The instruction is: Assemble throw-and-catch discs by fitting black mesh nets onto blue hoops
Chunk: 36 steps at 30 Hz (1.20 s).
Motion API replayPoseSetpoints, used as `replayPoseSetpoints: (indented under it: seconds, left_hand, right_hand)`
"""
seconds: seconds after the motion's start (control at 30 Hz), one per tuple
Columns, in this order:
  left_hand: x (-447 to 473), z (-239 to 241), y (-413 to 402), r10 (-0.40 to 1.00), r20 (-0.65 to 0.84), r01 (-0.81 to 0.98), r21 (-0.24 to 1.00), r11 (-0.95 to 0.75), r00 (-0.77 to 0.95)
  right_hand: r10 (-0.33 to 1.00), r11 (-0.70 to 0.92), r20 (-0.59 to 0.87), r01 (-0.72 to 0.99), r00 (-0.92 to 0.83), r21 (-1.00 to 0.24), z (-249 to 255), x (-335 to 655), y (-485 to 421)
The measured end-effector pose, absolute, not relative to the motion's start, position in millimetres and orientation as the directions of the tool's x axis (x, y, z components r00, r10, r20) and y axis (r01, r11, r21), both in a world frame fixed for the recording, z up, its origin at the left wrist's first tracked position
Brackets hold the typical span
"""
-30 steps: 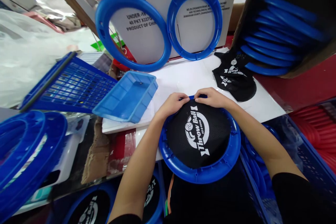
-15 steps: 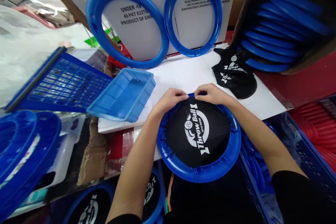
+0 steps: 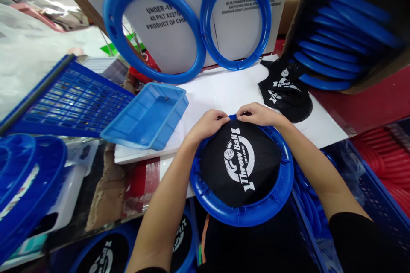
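A blue plastic ring point(image 3: 240, 216) lies at the near edge of the white work surface, with a black mesh disc point(image 3: 211, 170) printed "Throw Ball" inside it. At the far rim, my left hand point(image 3: 209, 127) pinches the mesh edge against the ring, thumb and fingers closed. Close beside it, my right hand point(image 3: 258, 116) pinches the same far edge. A gap shows between mesh and ring along the near right side. What lies under the fingertips is hidden. More black mesh pieces point(image 3: 286, 91) lie loosely piled at the back right.
Two blue rings point(image 3: 153, 77) point(image 3: 235, 65) lean against a printed carton point(image 3: 169, 47). A light blue tray point(image 3: 144, 115) and a blue basket point(image 3: 80, 98) stand left. Stacked blue rings point(image 3: 333, 59) fill a box at right. Red rings point(image 3: 378, 149) sit lower right. Finished-looking mesh rings point(image 3: 99, 256) lie below left.
Both hands keep their pinch at the ring's far rim with hardly any movement. The view has shifted slightly, and the near side of the ring sits a little lower.
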<state>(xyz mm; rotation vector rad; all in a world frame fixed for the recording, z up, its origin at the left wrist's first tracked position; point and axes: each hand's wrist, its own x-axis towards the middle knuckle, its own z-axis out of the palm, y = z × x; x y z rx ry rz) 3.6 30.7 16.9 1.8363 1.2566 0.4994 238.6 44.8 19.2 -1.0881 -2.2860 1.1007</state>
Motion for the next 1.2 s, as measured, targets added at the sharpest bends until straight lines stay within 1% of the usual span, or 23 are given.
replayPoseSetpoints:
  seconds: [0.2, 0.33, 0.4, 0.6, 0.77, 0.97, 1.2]
  left_hand:
    - [4, 18, 33, 0.893, -0.104, 0.598, 0.775, -0.203, 0.438]
    - [5, 18, 33, 0.894, -0.098, 0.625, 0.747, -0.225, 0.438]
    - [5, 18, 32, 0.895, -0.081, 0.636, 0.731, -0.246, 0.439]
    - [6, 17, 28, 0.900, -0.053, 0.662, 0.696, -0.278, 0.433]
    - [6, 17, 25, 0.904, -0.043, 0.669, 0.687, -0.283, 0.426]
    - [4, 14, 25, 0.905, -0.044, 0.620, 0.742, -0.254, 0.424]
    - [3, 9, 25, 0.908, -0.004, 0.586, 0.765, -0.268, 0.420]
  right_hand:
    - [0.756, 0.442, 0.037, 0.468, -0.653, -0.766, 15, 239, 44]
    - [0.725, 0.542, 0.162, 0.409, -0.669, -0.734, 11, 240, 45]
    - [0.718, 0.563, 0.185, 0.403, -0.671, -0.722, 9, 240, 47]
    - [0.683, 0.500, 0.070, 0.396, -0.727, -0.771, 10, 241, 55]
    - [0.678, 0.429, 0.003, 0.392, -0.735, -0.814, 9, 242, 64]
    - [0.670, 0.378, -0.011, 0.355, -0.742, -0.855, 7, 244, 70]
    - [0.702, 0.403, 0.000, 0.397, -0.712, -0.824, 8, 244, 65]
